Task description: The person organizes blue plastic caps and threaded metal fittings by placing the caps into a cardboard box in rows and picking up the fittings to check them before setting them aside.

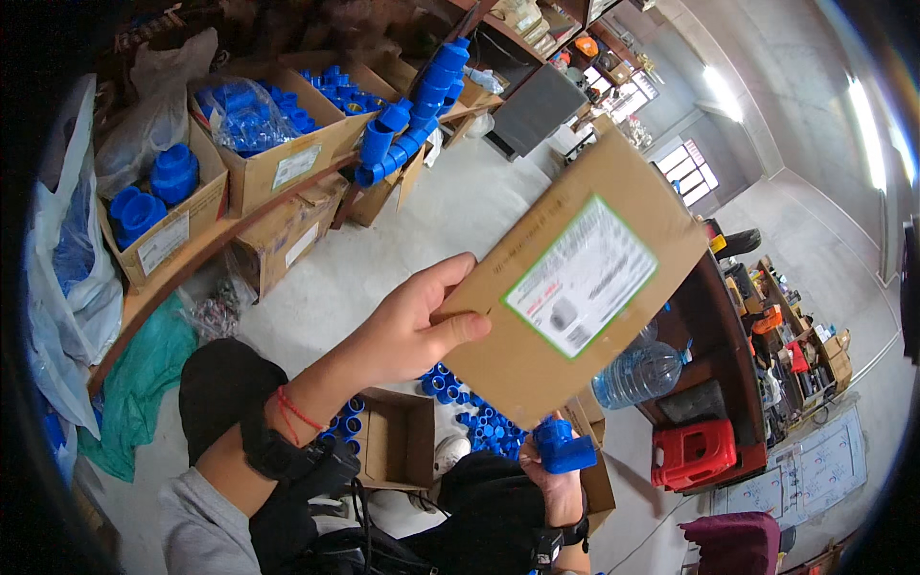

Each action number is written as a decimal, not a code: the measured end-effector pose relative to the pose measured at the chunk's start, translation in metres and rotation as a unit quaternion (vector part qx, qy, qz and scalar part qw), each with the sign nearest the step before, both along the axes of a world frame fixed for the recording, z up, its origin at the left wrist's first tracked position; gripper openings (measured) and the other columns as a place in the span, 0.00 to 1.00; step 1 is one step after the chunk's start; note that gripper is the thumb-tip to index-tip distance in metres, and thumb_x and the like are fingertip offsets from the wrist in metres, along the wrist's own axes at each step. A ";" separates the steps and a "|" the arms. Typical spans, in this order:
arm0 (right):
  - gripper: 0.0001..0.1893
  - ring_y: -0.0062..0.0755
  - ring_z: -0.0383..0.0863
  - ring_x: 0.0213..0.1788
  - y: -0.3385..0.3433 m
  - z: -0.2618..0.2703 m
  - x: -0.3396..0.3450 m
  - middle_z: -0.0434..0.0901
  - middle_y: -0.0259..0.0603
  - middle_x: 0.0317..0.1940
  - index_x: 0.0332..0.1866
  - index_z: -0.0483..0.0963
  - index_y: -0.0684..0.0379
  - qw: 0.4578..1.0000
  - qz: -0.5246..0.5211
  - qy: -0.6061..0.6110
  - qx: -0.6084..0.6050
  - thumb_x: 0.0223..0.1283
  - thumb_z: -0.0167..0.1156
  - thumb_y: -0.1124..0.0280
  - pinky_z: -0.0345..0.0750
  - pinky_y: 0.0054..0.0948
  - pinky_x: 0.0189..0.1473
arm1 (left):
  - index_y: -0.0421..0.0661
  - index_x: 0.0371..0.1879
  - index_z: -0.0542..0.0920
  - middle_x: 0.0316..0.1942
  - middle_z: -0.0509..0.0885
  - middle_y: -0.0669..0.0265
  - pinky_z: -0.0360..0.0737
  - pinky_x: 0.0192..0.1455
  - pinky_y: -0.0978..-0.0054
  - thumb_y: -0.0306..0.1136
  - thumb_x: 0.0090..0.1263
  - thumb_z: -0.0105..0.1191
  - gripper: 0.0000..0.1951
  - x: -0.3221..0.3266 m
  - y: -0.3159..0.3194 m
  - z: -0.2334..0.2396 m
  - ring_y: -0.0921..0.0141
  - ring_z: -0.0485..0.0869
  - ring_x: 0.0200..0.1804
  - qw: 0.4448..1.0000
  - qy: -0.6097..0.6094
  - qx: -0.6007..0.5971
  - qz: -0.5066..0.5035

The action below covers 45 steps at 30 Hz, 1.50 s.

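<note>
My left hand (424, 323) grips the edge of a flat brown cardboard box (467, 366), thumb on its face. The box is tilted, and a white label with a green border and writing faces me. Below its lower corner, my right hand (550, 467) holds a blue plastic pipe fitting (566, 447). On the floor under the box lies a pile of blue pipe fittings (492, 428). Beside the pile, between my feet and legs, stands an open cardboard carton (413, 438) with blue fittings along its left side.
At the left, a wooden shelf (172, 277) carries cartons (248, 172) of blue fittings. A joined blue pipe assembly (413, 122) stands at its end. To the right are a large water bottle (640, 374), a red jerrycan (693, 453) and a chair with a maroon cover (733, 543).
</note>
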State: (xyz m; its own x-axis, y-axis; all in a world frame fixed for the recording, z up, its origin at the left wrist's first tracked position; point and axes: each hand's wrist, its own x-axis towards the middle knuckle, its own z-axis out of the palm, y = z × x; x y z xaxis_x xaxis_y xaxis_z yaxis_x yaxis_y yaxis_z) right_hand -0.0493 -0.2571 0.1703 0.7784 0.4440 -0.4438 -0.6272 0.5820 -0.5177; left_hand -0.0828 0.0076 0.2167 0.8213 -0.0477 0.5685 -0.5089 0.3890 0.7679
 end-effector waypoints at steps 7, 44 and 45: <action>0.13 0.27 0.63 0.08 -0.008 -0.001 0.000 0.69 0.37 0.10 0.25 0.69 0.55 0.998 -0.049 -0.021 0.024 0.49 0.40 0.59 0.57 0.22 0.11 | 0.36 0.39 0.63 0.36 0.70 0.66 0.63 0.42 0.84 0.26 0.55 0.43 0.13 0.000 0.023 -0.019 0.80 0.67 0.39 0.993 0.076 0.004 0.095; 0.12 0.26 0.69 0.27 0.140 0.082 0.083 0.70 0.39 0.26 0.31 0.64 0.62 0.351 0.328 -0.656 -0.583 0.45 0.52 0.66 0.66 0.21 0.30 | 0.44 0.27 0.66 0.18 0.71 0.55 0.65 0.26 0.64 0.31 0.45 0.49 0.11 -0.008 0.018 -0.033 0.56 0.71 0.26 0.801 -0.033 0.517 0.300; 0.16 0.29 0.68 0.31 0.145 0.083 0.082 0.70 0.42 0.28 0.33 0.64 0.62 0.323 0.415 -0.580 -0.622 0.48 0.47 0.57 0.65 0.24 0.34 | 0.44 0.25 0.66 0.18 0.71 0.55 0.65 0.26 0.64 0.32 0.45 0.49 0.10 -0.007 0.018 -0.036 0.56 0.71 0.25 0.792 -0.038 0.534 0.294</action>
State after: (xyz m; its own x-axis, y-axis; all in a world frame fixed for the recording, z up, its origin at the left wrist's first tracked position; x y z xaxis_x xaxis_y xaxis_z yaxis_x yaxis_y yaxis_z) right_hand 0.0329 -0.1118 0.2530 0.5827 0.7536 -0.3043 0.7366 -0.6479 -0.1941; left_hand -0.0903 0.0256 0.1812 0.8456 -0.1574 0.5100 -0.4217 -0.7829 0.4574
